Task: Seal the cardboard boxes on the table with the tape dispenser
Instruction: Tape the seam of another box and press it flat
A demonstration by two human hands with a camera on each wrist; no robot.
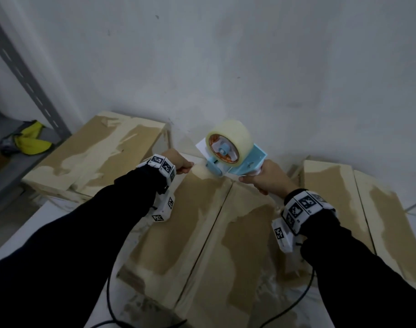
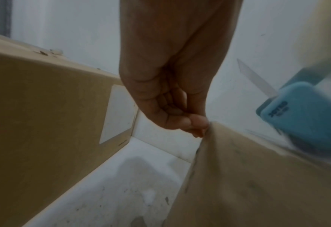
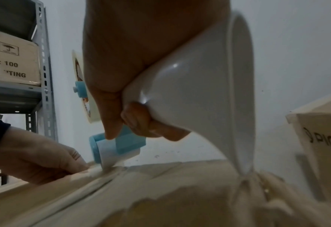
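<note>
A middle cardboard box lies in front of me, its two top flaps meeting at a seam. My right hand grips the white handle of a blue tape dispenser carrying a clear tape roll. The dispenser's roller end touches the box's far edge at the seam. Just left of it, my left hand has curled fingers and pinches that far edge, where a pale tape end lies. The dispenser shows blurred in the left wrist view.
A second box lies at the left and a third at the right, both on the white table. The wall stands right behind them. A grey metal shelf holding a yellow item is at far left. Cables run near me.
</note>
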